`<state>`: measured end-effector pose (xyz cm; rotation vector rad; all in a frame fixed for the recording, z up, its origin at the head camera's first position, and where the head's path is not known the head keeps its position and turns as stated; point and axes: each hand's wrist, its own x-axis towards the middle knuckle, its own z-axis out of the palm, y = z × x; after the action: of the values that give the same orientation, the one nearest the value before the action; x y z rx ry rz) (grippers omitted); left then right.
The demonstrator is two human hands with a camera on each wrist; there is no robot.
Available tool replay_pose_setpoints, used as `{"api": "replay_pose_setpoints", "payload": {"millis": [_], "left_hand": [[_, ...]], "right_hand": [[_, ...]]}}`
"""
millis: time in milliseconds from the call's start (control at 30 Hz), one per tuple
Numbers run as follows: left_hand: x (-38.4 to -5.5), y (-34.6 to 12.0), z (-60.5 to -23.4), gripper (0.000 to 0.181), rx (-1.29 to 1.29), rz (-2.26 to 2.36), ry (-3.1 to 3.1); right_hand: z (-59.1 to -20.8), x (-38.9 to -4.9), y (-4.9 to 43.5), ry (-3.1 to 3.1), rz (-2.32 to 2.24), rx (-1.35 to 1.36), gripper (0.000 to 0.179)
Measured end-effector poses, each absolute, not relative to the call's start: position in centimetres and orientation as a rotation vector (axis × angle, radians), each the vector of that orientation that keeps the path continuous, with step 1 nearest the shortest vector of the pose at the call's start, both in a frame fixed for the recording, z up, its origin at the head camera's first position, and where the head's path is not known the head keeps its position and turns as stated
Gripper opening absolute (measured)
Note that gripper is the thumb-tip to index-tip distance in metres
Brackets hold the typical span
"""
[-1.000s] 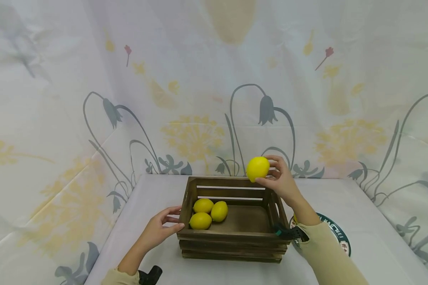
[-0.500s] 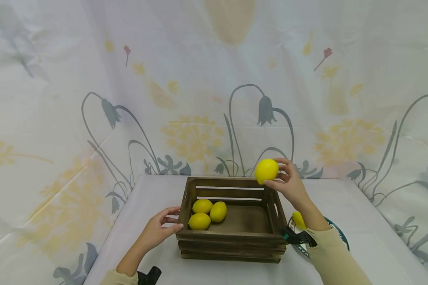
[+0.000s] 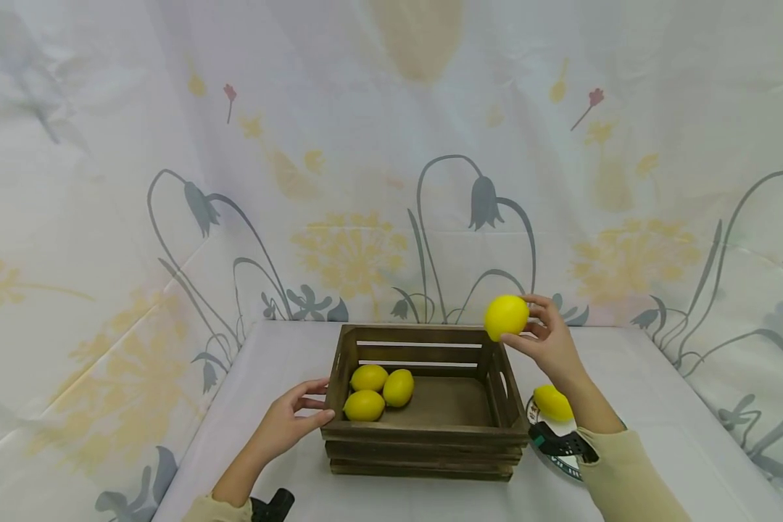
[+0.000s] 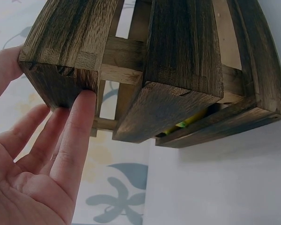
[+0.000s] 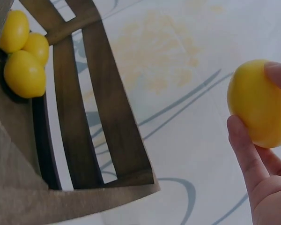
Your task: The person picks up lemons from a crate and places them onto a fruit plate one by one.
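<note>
In the head view my right hand (image 3: 551, 348) pinches a yellow lemon (image 3: 506, 317) between thumb and fingers. It is up above the back right corner of a brown slatted wooden crate (image 3: 424, 438). The right wrist view has this lemon (image 5: 260, 103) at its right side, apart from the crate. Three lemons (image 3: 398, 388) lie together inside the crate at its left end. My left hand (image 3: 293, 419) rests against the crate's left end from outside. The left wrist view shows its extended fingers (image 4: 75, 136) touching the end of the top slat.
Right of the crate, another lemon (image 3: 552, 403) sits on a round plate with a dark green patterned rim (image 3: 564, 467), partly hidden by my right forearm. A white table (image 3: 678, 406) bears everything. Flower-printed cloth (image 3: 365, 181) hangs behind and at both sides.
My right hand has moved to the right and slightly down with its lemon. The lemon on the plate has come more into sight. My left hand and the crate hold still.
</note>
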<state>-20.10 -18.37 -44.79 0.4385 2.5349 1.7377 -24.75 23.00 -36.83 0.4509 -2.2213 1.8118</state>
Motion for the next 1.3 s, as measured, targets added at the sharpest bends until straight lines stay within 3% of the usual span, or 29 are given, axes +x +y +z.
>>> {"api": "replay_pose_setpoints", "payload": {"millis": [667,1300], "left_hand": [[-20.2,-18.3,-44.9,0.052,0.442,1.730,2.540],[-20.1,-18.3,-45.0,0.052,0.427,1.736,2.530]], "right_hand": [[-37.6,-23.0,26.2,-2.222,1.753,0.385,0.060],[-40.9,-21.6,29.4,-2.358,1.683,0.187,0.064]]}}
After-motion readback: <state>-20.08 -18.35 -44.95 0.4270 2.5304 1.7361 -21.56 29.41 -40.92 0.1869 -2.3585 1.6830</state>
